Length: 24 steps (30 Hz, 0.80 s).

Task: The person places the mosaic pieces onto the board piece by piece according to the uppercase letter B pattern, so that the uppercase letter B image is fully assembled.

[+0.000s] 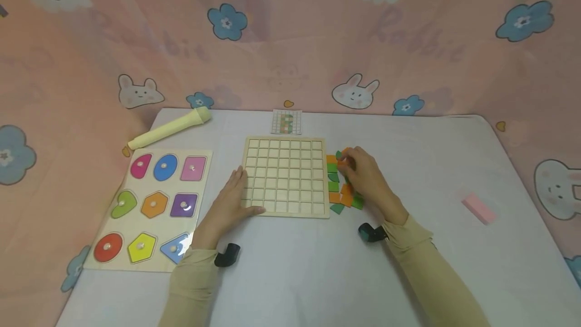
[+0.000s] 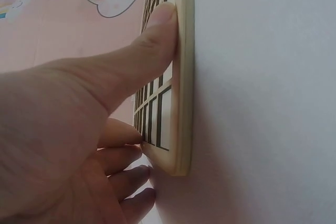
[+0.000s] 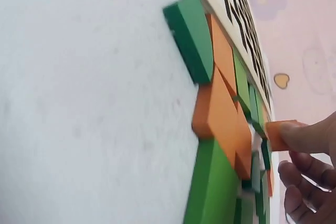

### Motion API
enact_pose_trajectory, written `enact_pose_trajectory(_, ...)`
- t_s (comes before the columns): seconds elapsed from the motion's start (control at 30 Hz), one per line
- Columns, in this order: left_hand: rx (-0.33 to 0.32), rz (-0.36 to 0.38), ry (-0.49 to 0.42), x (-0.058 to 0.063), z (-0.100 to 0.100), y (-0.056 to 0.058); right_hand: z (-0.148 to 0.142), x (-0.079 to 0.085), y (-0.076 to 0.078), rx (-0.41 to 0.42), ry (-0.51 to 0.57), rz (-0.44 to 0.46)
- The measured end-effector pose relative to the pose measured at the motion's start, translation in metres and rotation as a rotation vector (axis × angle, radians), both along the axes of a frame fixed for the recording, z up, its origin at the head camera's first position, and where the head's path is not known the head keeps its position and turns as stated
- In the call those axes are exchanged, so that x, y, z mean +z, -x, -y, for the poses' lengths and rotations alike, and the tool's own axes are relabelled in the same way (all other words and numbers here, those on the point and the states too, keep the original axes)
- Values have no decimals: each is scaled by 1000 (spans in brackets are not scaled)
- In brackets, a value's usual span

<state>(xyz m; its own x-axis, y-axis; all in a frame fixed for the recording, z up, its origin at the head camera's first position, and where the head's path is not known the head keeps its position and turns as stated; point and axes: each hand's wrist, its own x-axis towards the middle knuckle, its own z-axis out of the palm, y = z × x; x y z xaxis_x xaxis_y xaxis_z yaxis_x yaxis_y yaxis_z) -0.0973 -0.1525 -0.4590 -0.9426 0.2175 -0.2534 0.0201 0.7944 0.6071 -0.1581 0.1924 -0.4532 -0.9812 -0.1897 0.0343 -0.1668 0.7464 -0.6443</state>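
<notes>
A square wooden grid board (image 1: 283,180) lies flat in the middle of the table. My left hand (image 1: 225,209) rests at its near left corner; the thumb presses on the front rim and the fingers touch the left side. Thumb and fingers of my right hand (image 1: 368,178) pinch an orange block (image 3: 275,136) just above a pile beside the board's right edge. That pile mixes orange and green pieces, among them a dark green curved block (image 3: 190,38) and a light green block (image 3: 212,187). Part of the pile is hidden under the right hand.
A small pattern card (image 1: 286,122) lies behind the board. To the left are a knobbed shape puzzle (image 1: 150,228) and a pale yellow stick (image 1: 170,129). A pink block (image 1: 479,208) sits at the right. Patterned cloth (image 1: 281,39) rises behind the table.
</notes>
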Motion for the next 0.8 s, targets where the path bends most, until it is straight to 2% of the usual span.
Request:
enact_pose_trajectory(0.17,-5,2,-8,-1,0,-1,20,-4,6,12,99,-83)
enact_pose_trajectory(0.27,-10,3,-11,-1,0,0,35,-6,10,28,152,-101)
enact_pose_trajectory(0.6,-6,0,-5,-2,0,0,88,-3,23,96,273,-8)
enact_pose_trajectory(0.8,-5,-12,10,-2,0,0,109,-2,35,116,335,27)
